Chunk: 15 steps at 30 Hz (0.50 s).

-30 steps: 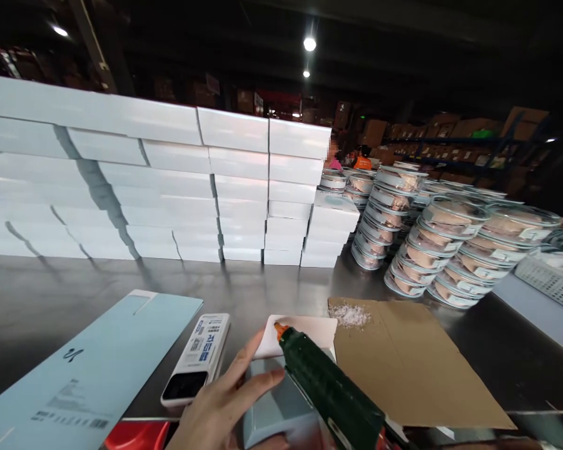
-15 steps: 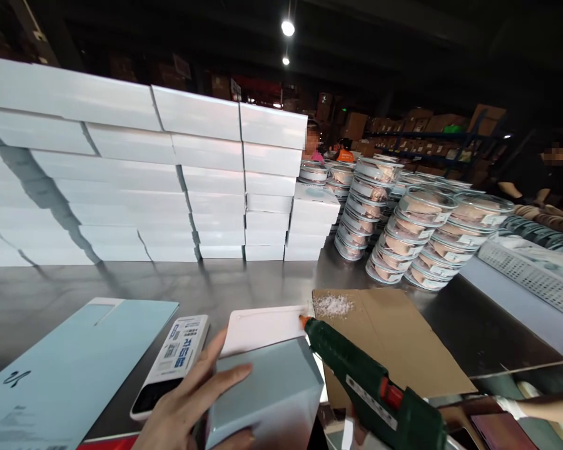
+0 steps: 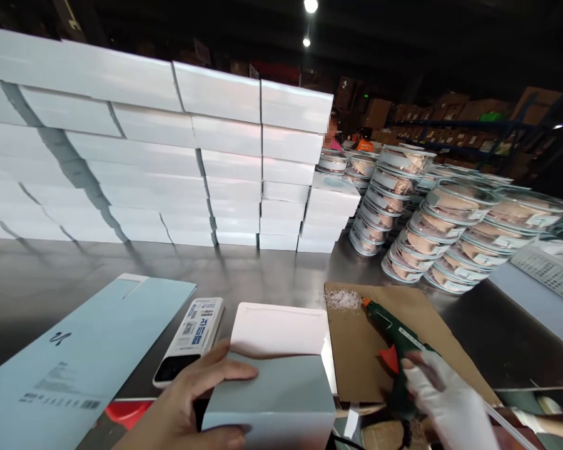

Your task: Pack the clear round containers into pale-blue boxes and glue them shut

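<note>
My left hand [image 3: 187, 403] grips the left side of a pale blue box [image 3: 272, 400] at the table's near edge; the box's white end flap [image 3: 279, 330] stands open, pointing away from me. My right hand [image 3: 445, 403], in a white glove, holds a green glue gun [image 3: 394, 340] by its handle. The gun lies low over a brown cardboard sheet [image 3: 356, 356], nozzle pointing toward a small heap of white glue crumbs [image 3: 342, 300].
A flat light blue carton blank [image 3: 75, 362] lies at the left, a white labelled device [image 3: 190, 340] beside it. White boxes [image 3: 169, 169] are stacked like a wall at the back. Stacks of round clear-lidded containers [image 3: 431, 231] stand at the right on the steel table [image 3: 263, 275].
The glue gun has moved right, away from the box flap, and down onto the cardboard sheet. My left hand stays on the box, whose flap now shows fully.
</note>
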Motion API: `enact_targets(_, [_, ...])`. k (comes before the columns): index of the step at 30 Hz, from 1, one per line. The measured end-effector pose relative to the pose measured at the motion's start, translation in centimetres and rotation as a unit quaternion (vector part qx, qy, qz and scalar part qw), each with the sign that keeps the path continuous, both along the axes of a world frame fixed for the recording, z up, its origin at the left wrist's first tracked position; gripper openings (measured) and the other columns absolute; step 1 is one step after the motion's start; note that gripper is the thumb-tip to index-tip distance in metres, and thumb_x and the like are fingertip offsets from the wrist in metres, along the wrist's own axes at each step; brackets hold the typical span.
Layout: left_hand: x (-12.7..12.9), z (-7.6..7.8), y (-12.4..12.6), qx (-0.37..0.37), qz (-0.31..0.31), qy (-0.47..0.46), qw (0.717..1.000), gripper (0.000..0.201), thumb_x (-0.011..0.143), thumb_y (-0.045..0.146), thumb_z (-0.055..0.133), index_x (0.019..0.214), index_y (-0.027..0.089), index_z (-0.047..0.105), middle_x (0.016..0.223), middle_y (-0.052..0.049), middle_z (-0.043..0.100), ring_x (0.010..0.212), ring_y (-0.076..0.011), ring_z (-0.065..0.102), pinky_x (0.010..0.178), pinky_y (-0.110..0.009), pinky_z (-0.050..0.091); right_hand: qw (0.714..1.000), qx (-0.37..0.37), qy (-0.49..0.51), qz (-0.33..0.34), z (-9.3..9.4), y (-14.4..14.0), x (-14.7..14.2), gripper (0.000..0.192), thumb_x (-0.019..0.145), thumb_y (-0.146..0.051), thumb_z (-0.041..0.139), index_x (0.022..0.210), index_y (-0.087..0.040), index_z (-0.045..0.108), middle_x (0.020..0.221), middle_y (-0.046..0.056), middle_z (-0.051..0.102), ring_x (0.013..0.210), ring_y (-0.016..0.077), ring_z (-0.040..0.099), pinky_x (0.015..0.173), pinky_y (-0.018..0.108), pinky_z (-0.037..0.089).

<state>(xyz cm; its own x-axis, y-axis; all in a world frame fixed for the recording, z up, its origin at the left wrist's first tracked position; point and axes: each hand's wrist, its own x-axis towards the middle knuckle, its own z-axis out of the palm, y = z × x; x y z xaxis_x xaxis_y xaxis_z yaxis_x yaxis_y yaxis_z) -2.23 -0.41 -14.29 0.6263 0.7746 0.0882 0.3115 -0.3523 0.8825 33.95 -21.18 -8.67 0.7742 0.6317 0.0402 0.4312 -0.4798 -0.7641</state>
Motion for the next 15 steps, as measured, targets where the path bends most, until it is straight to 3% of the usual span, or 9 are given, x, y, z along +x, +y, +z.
enact_targets(1, [0.1, 0.4, -0.1, -0.007, 0.003, -0.003, 1.0, 0.055, 0.061, 0.037, 0.092, 0.115, 0.037, 0.08, 0.144, -0.009, 0.067, 0.141, -0.0419, 0.053, 0.11, -0.054, 0.049, 0.995, 0.064, 0.058, 0.058, 0.1, 1.0, -1.8, 0.061, 0.077, -0.063, 0.078, 0.128, -0.032, 0.063, 0.101, 0.005, 0.079, 0.091, 0.023, 0.076, 0.086, 0.033, 0.06])
enact_targets(2, [0.2, 0.7, -0.1, -0.016, 0.006, -0.006, 1.0, 0.054, 0.06, 0.036, 0.092, 0.113, 0.038, 0.08, 0.141, -0.008, 0.069, 0.141, -0.0417, 0.053, 0.111, -0.054, 0.049, 0.973, 0.106, 0.131, 0.155, 0.1, 2.3, -3.7, 0.087, 0.078, -0.062, 0.079, 0.152, -0.037, 0.04, 0.133, 0.008, 0.07, 0.116, 0.0237, 0.07, 0.101, 0.037, 0.055])
enact_targets(3, [0.3, 0.9, -0.2, -0.027, 0.008, -0.013, 1.0, 0.054, 0.06, 0.036, 0.092, 0.112, 0.038, 0.08, 0.14, -0.007, 0.07, 0.14, -0.0417, 0.054, 0.112, -0.053, 0.049, 0.94, 0.158, 0.184, 0.24, 0.0, 3.6, -5.6, 0.108, 0.073, -0.068, 0.081, 0.16, -0.042, 0.022, 0.149, 0.009, 0.059, 0.133, 0.0251, 0.061, 0.109, 0.041, 0.049])
enact_targets(5, [0.7, 1.2, -0.4, -0.058, 0.014, -0.05, 0.997, 0.051, 0.06, 0.038, 0.093, 0.11, 0.037, 0.081, 0.14, -0.007, 0.069, 0.137, -0.0409, 0.057, 0.11, -0.049, 0.052, 0.879, 0.191, 0.261, 0.35, -0.7, 5.9, -8.6, 0.111, 0.078, -0.068, 0.076, 0.16, -0.052, 0.002, 0.157, 0.006, 0.05, 0.145, 0.0241, 0.049, 0.116, 0.048, 0.041])
enact_targets(7, [1.5, 1.2, -0.9, -0.1, 0.028, -0.146, 0.984, 0.04, 0.065, 0.045, 0.092, 0.101, 0.034, 0.078, 0.14, -0.006, 0.068, 0.132, -0.0377, 0.061, 0.103, -0.042, 0.057, 0.86, 0.238, 0.261, 0.368, -1.8, 7.1, -10.4, 0.096, 0.086, -0.065, 0.07, 0.158, -0.055, 0.007, 0.142, 0.003, 0.063, 0.14, 0.0248, 0.054, 0.112, 0.052, 0.044])
enact_targets(9, [2.5, 1.2, -1.5, -0.14, 0.051, -0.272, 0.951, 0.035, 0.071, 0.048, 0.09, 0.096, 0.034, 0.07, 0.13, -0.001, 0.07, 0.128, -0.0314, 0.065, 0.097, -0.035, 0.058, 0.869, 0.281, 0.216, 0.346, -3.0, 7.1, -10.9, 0.08, 0.09, -0.062, 0.065, 0.158, -0.052, 0.023, 0.128, 0.005, 0.071, 0.131, 0.0277, 0.062, 0.105, 0.051, 0.052])
enact_targets(11, [3.3, 1.2, -1.8, -0.156, 0.061, -0.345, 0.924, 0.035, 0.078, 0.046, 0.087, 0.101, 0.037, 0.063, 0.113, 0.003, 0.071, 0.123, -0.026, 0.067, 0.095, -0.03, 0.057, 0.891, 0.261, 0.149, 0.341, -3.6, 6.6, -10.9, 0.072, 0.092, -0.058, 0.064, 0.156, -0.044, 0.036, 0.132, 0.009, 0.07, 0.126, 0.0306, 0.066, 0.101, 0.049, 0.056])
enact_targets(15, [3.4, 1.4, -1.5, -0.117, 0.007, -0.27, 0.956, 0.025, 0.09, 0.05, 0.074, 0.112, 0.038, 0.071, 0.108, -0.001, 0.062, 0.126, -0.0252, 0.061, 0.102, -0.031, 0.051, 0.914, 0.173, 0.043, 0.364, -2.6, 6.1, -10.6, 0.063, 0.087, -0.052, 0.072, 0.146, -0.038, 0.056, 0.149, 0.009, 0.06, 0.134, 0.0329, 0.06, 0.11, 0.047, 0.05])
